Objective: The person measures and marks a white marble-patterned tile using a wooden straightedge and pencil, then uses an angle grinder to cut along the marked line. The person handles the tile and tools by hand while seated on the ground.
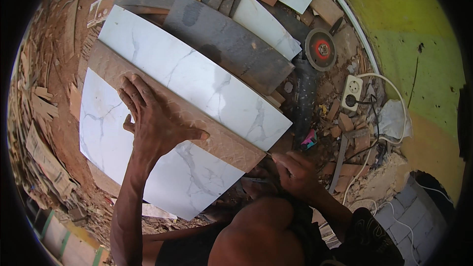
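My left hand (155, 128) presses down with its fingers spread, its fingers and thumb on a long brown tile strip (221, 143). The strip lies slantwise across a white marble-patterned tile (192, 177), with a second white marbled tile (207, 88) along its far side. At the strip's near right end my right hand (298, 175) is closed, thumb and fingers pinched together. A thin dark tip shows at its fingers beside the strip's corner. What the fingers hold is mostly hidden.
An angle grinder with a round disc (320, 49) lies at the right. Close by are a white power socket (352, 92) with a plug and cables, and broken tile pieces (347, 123). Dark grey tiles (226, 39) are stacked beyond. A yellow-green wall (419, 44) borders the right side.
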Tool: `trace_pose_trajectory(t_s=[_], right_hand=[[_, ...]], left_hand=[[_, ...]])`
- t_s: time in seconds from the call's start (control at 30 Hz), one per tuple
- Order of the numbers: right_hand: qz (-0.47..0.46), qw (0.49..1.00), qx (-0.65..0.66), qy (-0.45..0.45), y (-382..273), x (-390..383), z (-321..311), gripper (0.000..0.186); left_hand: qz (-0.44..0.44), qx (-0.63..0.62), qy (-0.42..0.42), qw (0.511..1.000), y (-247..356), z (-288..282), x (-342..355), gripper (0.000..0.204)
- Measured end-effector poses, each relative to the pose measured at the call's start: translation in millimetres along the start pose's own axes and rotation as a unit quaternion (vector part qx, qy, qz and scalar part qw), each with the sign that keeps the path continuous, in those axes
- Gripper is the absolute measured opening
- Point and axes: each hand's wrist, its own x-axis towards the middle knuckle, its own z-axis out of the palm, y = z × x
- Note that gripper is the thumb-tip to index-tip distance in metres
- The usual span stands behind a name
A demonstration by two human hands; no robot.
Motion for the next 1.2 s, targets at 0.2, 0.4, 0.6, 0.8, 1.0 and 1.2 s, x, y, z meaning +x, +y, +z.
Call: trace_pose_trajectory(t_s=[0.2,0.4,0.6,0.8,1.0,1.2], right_hand=[[-0.017,1.0,-0.007,-0.013,-5,7,0,0.017],[-0.025,1.0,0.009,-0.006,-5,12,3,0.018],[-0.032,0.999,0.012,-0.011,-4,12,1,0.019],[-0.04,0.999,0.013,-0.008,-6,18,5,0.02],[-0.048,0.997,-0.039,-0.049,-7,12,-7,0.02],[-0.046,0.998,-0.042,-0.014,-5,11,-17,0.02]], left_hand=[[-0.006,0.02,-0.006,1.0,-3,-2,-2,0.183],[-0.002,0.008,0.001,1.0,-2,0,-1,0.184],[0.001,0.007,0.009,1.0,-6,3,-2,0.184],[0.006,-0.001,0.012,1.0,-5,5,0,0.184],[0.001,0.017,0.017,1.0,-7,3,-3,0.183],[0.012,0.006,0.019,1.0,-7,8,-1,0.184]])
